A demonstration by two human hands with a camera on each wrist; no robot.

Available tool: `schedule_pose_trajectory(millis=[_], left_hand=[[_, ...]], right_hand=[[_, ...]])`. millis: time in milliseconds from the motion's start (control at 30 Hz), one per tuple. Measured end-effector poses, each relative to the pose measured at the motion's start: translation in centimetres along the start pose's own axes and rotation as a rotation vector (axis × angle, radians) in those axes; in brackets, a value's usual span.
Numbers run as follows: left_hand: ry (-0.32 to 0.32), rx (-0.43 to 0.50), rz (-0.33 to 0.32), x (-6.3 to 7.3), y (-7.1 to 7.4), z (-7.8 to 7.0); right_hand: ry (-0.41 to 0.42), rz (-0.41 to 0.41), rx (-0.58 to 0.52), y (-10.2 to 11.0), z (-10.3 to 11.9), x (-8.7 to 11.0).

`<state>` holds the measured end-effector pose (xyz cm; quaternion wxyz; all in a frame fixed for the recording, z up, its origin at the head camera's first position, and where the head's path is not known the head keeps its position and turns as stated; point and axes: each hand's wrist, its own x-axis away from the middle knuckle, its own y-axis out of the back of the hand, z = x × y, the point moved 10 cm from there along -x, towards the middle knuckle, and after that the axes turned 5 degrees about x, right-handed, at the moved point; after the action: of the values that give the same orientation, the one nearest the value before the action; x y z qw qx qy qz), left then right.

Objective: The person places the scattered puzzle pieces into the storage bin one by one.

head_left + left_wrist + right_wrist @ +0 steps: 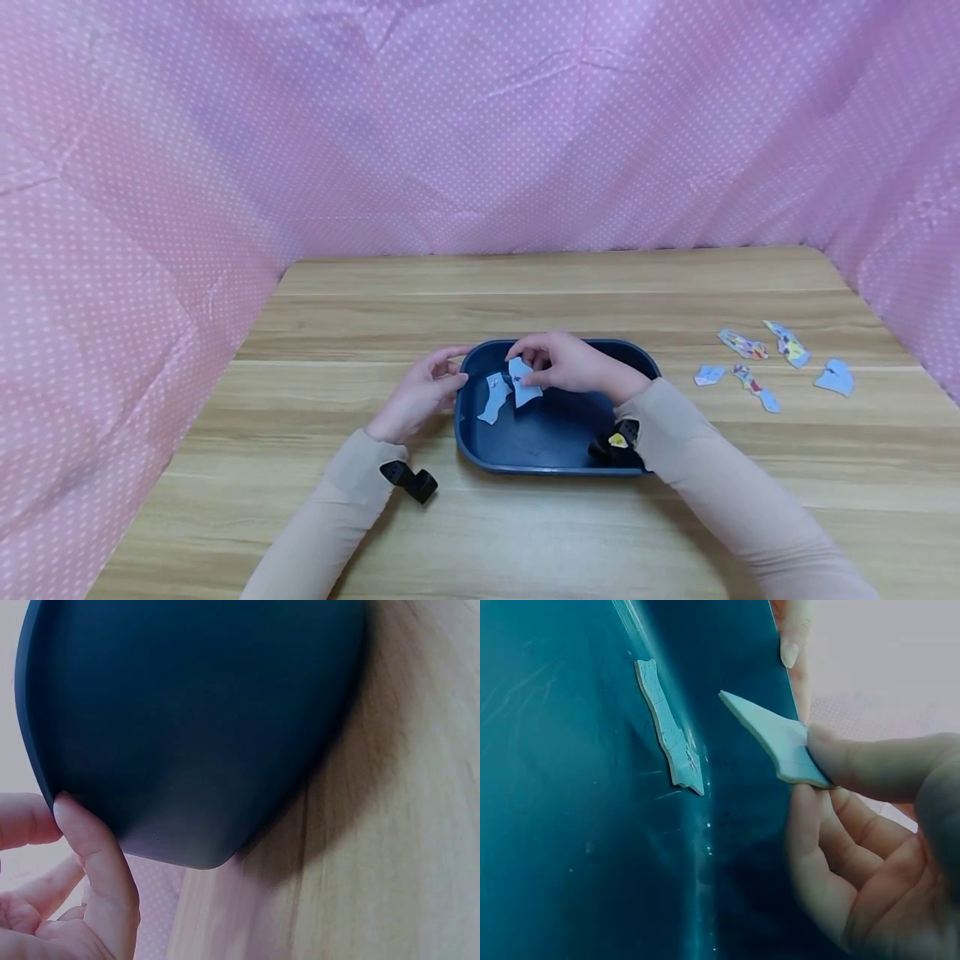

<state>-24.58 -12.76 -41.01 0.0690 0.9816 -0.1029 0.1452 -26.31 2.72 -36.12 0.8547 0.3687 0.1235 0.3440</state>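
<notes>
My right hand pinches a pale blue, irregular flat puzzle piece between thumb and fingers, above the left part of a dark blue tray. In the right wrist view this held piece shows a pointed end and a thin pale edge. A second pale blue puzzle piece lies inside the tray, left of the held one. My left hand is at the tray's left end. In the left wrist view its thumb and a finger pinch the tray's rim.
To the right of the tray, several puzzle pieces lie spread on the wooden table, among them a colourful one and a plain blue one. A pink dotted cloth hangs behind and at the sides.
</notes>
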Motion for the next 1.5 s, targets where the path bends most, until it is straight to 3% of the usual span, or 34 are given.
schedule_pose_trajectory(millis=[367, 700, 1500], left_hand=[[-0.034, 0.035, 0.021, -0.1, -0.3, -0.2], [-0.037, 0.023, 0.032, -0.1, -0.4, -0.1], [-0.035, 0.044, 0.019, -0.1, -0.3, 0.1]], right_hand=[[-0.049, 0.067, 0.094, -1.2, -0.7, 0.1], [-0.069, 0.072, 0.141, -1.6, -1.1, 0.3], [-0.055, -0.004, 0.286, -1.6, -0.8, -0.1]])
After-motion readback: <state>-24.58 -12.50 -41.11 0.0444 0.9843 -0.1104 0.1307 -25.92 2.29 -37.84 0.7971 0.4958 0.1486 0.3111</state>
